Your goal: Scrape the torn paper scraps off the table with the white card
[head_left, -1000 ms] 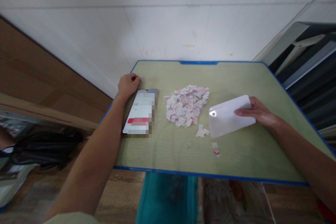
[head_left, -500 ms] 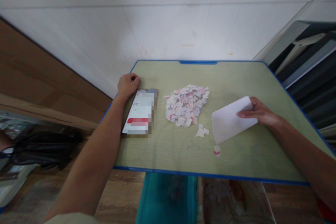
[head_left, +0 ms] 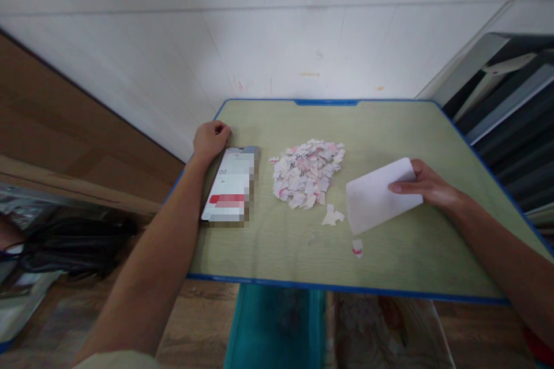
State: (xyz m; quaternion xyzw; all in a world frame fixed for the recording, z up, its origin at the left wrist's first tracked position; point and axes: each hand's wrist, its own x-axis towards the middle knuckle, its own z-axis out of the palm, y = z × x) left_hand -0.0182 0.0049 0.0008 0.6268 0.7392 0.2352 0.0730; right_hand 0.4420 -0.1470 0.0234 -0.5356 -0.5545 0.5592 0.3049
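Observation:
My right hand (head_left: 426, 185) holds a white card (head_left: 375, 197) by its right end, its lower edge down on the green table (head_left: 389, 127). Left of the card lies a pile of torn white and pink paper scraps (head_left: 306, 172). A few loose scraps (head_left: 333, 216) sit just below the pile, and a small pink-marked scrap (head_left: 357, 248) lies under the card's lower corner. My left hand (head_left: 210, 138) rests as a closed fist on the table's left edge, beside the top of a phone (head_left: 231, 184) with a lit screen.
The table has a blue rim (head_left: 346, 287) and stands against a white wall. A teal bin (head_left: 277, 326) sits under its front edge. Grey metal frames (head_left: 506, 92) stand at the right. A dark bag (head_left: 73, 242) lies on the floor at the left.
The card slid slightly right and down, then back left, pushing the small pink-marked scrap a little. My left hand stayed still.

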